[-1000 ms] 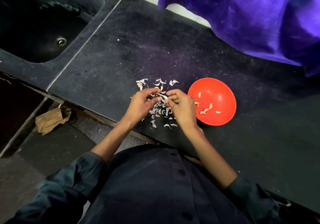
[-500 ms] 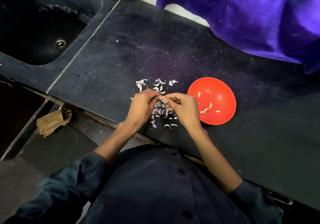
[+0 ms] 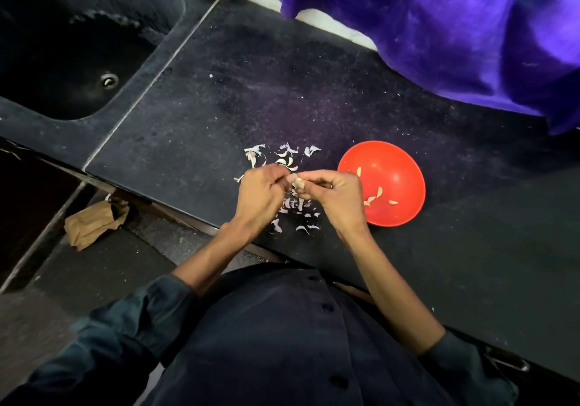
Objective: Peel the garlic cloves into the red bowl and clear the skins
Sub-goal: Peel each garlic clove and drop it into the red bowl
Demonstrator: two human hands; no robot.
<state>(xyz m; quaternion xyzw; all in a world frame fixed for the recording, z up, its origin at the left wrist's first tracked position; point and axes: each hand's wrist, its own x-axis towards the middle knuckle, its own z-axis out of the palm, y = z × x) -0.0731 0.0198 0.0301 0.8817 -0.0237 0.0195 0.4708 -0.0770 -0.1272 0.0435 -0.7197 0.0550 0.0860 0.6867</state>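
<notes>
A small garlic clove point(image 3: 298, 182) is pinched between the fingertips of both hands just above the dark counter. My left hand point(image 3: 262, 193) curls its fingers at the clove's left side, and my right hand point(image 3: 334, 194) grips it from the right. Under and behind the hands lies a scatter of pale garlic skins point(image 3: 284, 158), with more skins point(image 3: 295, 214) toward the counter's front edge. The red bowl point(image 3: 405, 167) stands just right of my right hand and holds several peeled cloves point(image 3: 376, 196).
The black counter point(image 3: 194, 117) runs from a dark sink point(image 3: 72, 51) at the left to the far right. A purple cloth point(image 3: 455, 26) hangs over the counter's back edge. A crumpled brown paper bag point(image 3: 94, 224) lies on the floor below the counter.
Both hands have drawn together and risen slightly over the skins. The clove has turned between the fingertips, and my left thumb now curls in against it.
</notes>
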